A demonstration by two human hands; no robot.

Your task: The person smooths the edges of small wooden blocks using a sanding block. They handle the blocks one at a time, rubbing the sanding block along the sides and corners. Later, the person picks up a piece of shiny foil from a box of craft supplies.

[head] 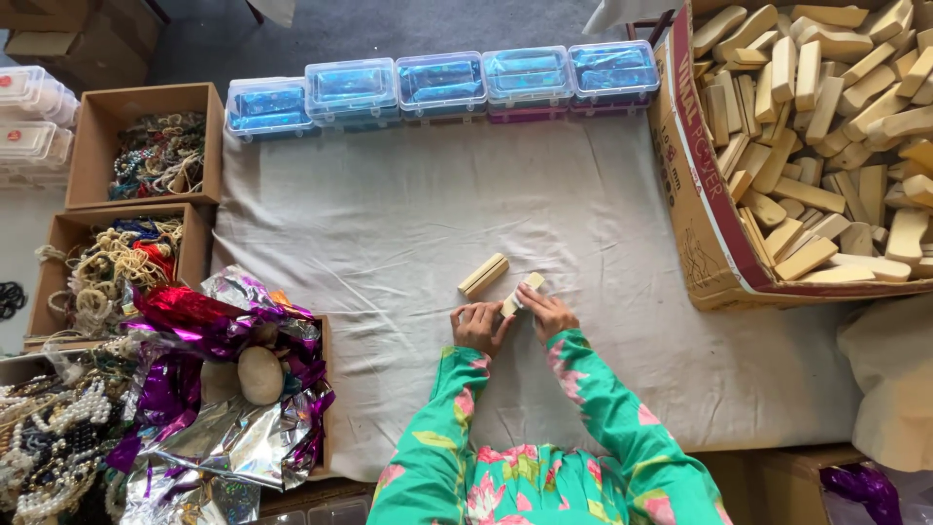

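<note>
Left hand (pixel 479 326) and right hand (pixel 545 311) close together on the cloth-covered desk (pixel 389 224), fingers curled around one small wooden block (pixel 522 293) held between them near the front edge. Second wooden block (pixel 483 275) lying loose on the cloth just beyond the left hand, not touched. Cardboard box of wooden blocks (pixel 696 194) at far right, row of clear plastic cases (pixel 442 86) along the far edge, boxes of beads (pixel 92 194) and crumpled foil (pixel 224 389) to the left.

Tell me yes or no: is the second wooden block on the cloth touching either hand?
No. The loose wooden block lies apart on the cloth, up-left of the left hand; only another block is held.
</note>
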